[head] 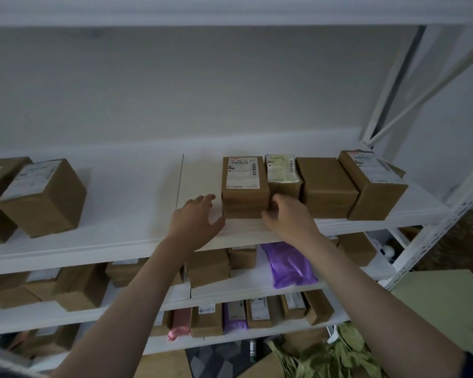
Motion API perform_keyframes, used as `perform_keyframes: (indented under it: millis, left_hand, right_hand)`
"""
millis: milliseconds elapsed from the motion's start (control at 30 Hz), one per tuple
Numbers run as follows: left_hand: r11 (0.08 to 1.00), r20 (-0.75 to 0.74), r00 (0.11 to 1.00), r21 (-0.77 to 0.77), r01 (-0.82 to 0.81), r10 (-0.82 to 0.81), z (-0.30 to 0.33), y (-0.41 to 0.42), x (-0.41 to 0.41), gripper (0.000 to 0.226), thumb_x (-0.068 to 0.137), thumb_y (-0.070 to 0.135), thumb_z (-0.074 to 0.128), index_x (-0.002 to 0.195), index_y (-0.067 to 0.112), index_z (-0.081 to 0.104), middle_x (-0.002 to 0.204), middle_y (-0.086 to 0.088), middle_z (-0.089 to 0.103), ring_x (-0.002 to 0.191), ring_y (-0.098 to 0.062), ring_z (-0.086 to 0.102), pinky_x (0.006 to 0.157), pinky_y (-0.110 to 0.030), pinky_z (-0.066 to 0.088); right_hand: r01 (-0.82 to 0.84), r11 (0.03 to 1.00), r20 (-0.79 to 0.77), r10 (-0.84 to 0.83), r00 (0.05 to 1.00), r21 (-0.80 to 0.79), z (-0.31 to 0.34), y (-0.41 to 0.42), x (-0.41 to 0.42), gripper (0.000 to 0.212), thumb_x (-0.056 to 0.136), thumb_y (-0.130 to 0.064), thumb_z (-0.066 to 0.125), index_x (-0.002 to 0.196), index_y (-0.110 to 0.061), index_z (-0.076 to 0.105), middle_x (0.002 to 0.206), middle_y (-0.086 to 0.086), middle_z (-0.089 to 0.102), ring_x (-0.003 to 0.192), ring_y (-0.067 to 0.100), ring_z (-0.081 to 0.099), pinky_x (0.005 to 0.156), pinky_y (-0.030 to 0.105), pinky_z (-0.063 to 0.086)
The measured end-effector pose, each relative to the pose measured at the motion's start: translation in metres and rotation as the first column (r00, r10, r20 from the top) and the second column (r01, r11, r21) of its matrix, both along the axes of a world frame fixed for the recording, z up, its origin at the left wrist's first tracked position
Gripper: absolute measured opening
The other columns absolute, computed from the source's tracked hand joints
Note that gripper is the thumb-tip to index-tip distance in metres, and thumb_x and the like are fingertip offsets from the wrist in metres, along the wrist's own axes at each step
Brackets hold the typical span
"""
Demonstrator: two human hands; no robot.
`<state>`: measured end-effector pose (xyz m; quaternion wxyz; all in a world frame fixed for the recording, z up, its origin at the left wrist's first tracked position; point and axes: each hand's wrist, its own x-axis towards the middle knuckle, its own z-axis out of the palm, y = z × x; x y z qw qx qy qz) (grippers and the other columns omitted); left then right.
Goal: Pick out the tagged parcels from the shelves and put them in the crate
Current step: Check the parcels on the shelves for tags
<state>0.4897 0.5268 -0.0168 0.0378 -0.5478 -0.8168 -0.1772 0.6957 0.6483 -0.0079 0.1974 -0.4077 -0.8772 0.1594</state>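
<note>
Target looks to be the labelled box (245, 184) w/ red-topped tag, mid top shelf (137, 214), left end of a row of parcels. Seems to sit on a thinner second box (242, 211), seam visible near the base; can't be sure if one parcel or two.

Handling (judgement): small taped cardboard, stiff, prob. light; smooth tape faces maybe a bit slippery. Best taken by the two short sides, low, near the front corners. Neighbour pressed close on the right, so little room there; may need to slide fwd first.

Left hand (195, 216): fingers spread wide, relaxed, just beside the box's left-front corner, holding nothing; contact can't be told. Right hand (287, 214): fingers curled at the right-front corner, at the gap w/ the yellow-wrapped parcel (283, 170); grip looks to be on the box edge, fingertips hidden.

Count, top shelf: right group approx. 5 — labelled box, thin one under it, yellow-wrapped parcel, plain box (327, 184), tagged box (374, 184) at far right. Left group: 2 brown boxes, e.g. (43, 197), the other cut by frame edge.

Lower shelves: many brown boxes, not countable; purple bag (287, 264) on 2nd shelf; pink pouch (179, 323) on 3rd.

Crate: not in view.
</note>
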Motion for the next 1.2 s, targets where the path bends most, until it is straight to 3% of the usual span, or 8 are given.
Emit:
perform_keyframes:
  millis: [100,233,367,567,667,733,867,1200]
  left_hand:
    - [1.0,0.048,0.999,0.022,0.009,-0.01,0.002,0.013,-0.002,0.07,0.088,0.061,0.056,0.147,0.026,0.04,0.137,0.008,0.056,0.12,-0.018,0.058,0.089,-0.037,0.051]
    - [0.998,0.088,0.996,0.057,0.021,-0.026,0.002,0.024,0.003,0.057,0.086,0.049,0.063,0.136,0.026,0.047,0.125,0.004,0.056,0.109,-0.02,0.06,0.079,-0.033,0.049]
    - [0.991,0.072,0.997,0.126,0.031,-0.04,-0.008,0.022,0.007,0.051,0.088,0.043,0.063,0.133,0.024,0.049,0.125,0.001,0.056,0.107,-0.023,0.06,0.083,-0.038,0.051]
    - [0.97,0.154,0.986,0.243,0.027,-0.066,-0.013,0.008,0.024,0.065,0.087,0.036,0.068,0.146,0.026,0.041,0.139,0.003,0.048,0.113,-0.022,0.059,0.086,-0.037,0.055]
    - [0.925,0.118,0.988,0.376,0.049,-0.101,-0.003,-0.004,0.032,0.067,0.089,0.033,0.07,0.148,0.023,0.04,0.144,0.003,0.045,0.115,-0.017,0.057,0.085,-0.029,0.053]
    - [0.885,0.09,0.991,0.462,0.05,-0.103,0.012,-0.012,0.038,0.065,0.09,0.029,0.071,0.148,0.02,0.042,0.144,0.003,0.045,0.116,-0.015,0.057,0.083,-0.025,0.05]
    - [0.806,0.0,0.992,0.583,0.105,-0.129,0.034,-0.024,0.049,0.066,0.089,0.021,0.071,0.148,0.014,0.043,0.144,0.0,0.044,0.122,-0.016,0.055,0.085,-0.025,0.053]
    - [0.812,-0.05,0.991,0.568,0.132,-0.126,0.038,-0.036,0.054,0.069,0.089,0.024,0.07,0.15,0.014,0.038,0.147,-0.002,0.043,0.122,-0.02,0.056,0.083,-0.029,0.056]
  right_hand:
    - [-0.008,1.0,0.001,0.008,1.0,-0.007,0.0,0.004,-0.008,0.021,0.093,-0.039,0.065,0.094,-0.018,0.062,0.088,-0.004,0.065,0.08,0.015,0.065,0.074,0.037,0.058]
    - [-0.028,0.999,-0.031,0.028,0.999,0.017,-0.002,0.007,-0.017,0.022,0.092,-0.038,0.068,0.09,-0.018,0.061,0.08,-0.006,0.065,0.071,0.01,0.063,0.07,0.034,0.059]
    - [-0.036,0.997,-0.084,0.041,0.996,0.064,-0.006,0.008,-0.02,0.021,0.091,-0.036,0.07,0.089,-0.018,0.061,0.08,-0.006,0.065,0.071,0.01,0.064,0.069,0.03,0.058]
    - [-0.061,0.986,-0.142,0.083,0.986,0.153,-0.011,-0.001,-0.012,0.022,0.09,-0.035,0.073,0.092,-0.014,0.065,0.084,-0.005,0.064,0.079,0.015,0.065,0.07,0.027,0.054]
    - [-0.026,0.972,-0.251,0.086,0.964,0.235,-0.006,-0.009,-0.005,0.027,0.088,-0.037,0.074,0.091,-0.012,0.065,0.085,0.0,0.065,0.079,0.015,0.063,0.07,0.032,0.057]
    - [-0.001,0.952,-0.332,0.107,0.937,0.305,0.006,-0.013,0.0,0.028,0.087,-0.035,0.077,0.092,-0.01,0.065,0.087,0.002,0.065,0.081,0.016,0.063,0.071,0.027,0.056]
    - [0.026,0.89,-0.458,0.209,0.864,0.455,0.032,-0.027,0.012,0.03,0.084,-0.025,0.081,0.106,-0.007,0.069,0.101,0.006,0.072,0.099,0.019,0.066,0.087,0.022,0.05]
    - [0.001,0.889,-0.458,0.235,0.857,0.457,0.037,-0.037,0.021,0.031,0.084,-0.026,0.08,0.107,-0.008,0.069,0.104,0.005,0.072,0.103,0.022,0.067,0.089,0.028,0.054]
